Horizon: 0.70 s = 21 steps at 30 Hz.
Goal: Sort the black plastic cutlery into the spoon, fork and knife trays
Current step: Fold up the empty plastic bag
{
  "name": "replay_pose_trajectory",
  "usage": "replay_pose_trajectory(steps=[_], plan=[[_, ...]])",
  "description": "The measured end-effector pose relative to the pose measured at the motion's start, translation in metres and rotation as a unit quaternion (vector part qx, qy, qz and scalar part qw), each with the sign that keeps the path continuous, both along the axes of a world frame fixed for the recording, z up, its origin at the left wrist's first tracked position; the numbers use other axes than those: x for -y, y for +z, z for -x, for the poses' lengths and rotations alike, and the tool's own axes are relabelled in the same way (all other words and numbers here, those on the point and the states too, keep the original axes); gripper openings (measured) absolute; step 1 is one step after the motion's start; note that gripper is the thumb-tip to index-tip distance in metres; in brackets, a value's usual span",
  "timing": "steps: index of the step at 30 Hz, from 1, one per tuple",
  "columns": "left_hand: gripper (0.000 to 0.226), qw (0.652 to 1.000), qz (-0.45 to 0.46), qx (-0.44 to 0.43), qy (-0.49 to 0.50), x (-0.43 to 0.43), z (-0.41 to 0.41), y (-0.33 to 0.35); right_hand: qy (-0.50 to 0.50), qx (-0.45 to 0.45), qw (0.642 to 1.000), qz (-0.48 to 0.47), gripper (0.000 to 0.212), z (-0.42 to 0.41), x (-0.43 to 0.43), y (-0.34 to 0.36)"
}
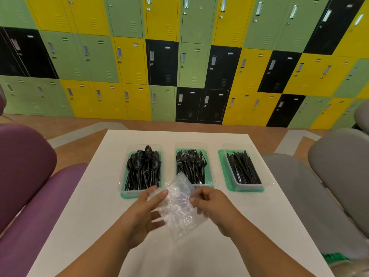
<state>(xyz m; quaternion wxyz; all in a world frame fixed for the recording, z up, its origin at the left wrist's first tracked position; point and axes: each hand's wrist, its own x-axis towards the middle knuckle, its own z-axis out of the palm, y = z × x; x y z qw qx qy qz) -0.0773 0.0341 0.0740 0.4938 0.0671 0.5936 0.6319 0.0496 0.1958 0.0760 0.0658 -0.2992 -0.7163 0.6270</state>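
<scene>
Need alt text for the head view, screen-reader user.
Two hands, left hand and right hand, hold a crumpled clear plastic bag above a white table. Behind it sit three trays: spoons, forks, knives. Coloured lockers fill the background.

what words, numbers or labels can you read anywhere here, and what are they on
None can be read.
The lockers carry small tags near the top of each door, too small and blurred to read.
The clear plastic bag held in the left hand and right hand shows no print.
The spoon tray, fork tray and knife tray show no lettering.
</scene>
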Motion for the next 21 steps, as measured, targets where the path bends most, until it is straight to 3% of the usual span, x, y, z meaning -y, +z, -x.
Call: replay_pose_trajectory(steps=[3,7,14,21], plan=[[0.061,0.998,-0.007,0.001,-0.066,-0.002,-0.015,-0.004,-0.023,-0.009,1.000,0.008,0.007,0.001,0.005,-0.005],[0.034,1.000,0.014,-0.020,0.004,-0.008,-0.015,-0.008,-0.038,-0.027,0.998,0.039,0.007,-0.002,0.003,-0.008],[0.027,0.998,0.012,-0.055,0.008,-0.009,-0.012,-0.006,-0.049,-0.040,0.993,0.103,0.009,-0.007,0.004,-0.008],[0.018,0.998,-0.038,-0.045,0.000,-0.008,-0.005,-0.002,-0.001,-0.014,0.977,0.211,0.026,-0.012,-0.001,-0.005]])
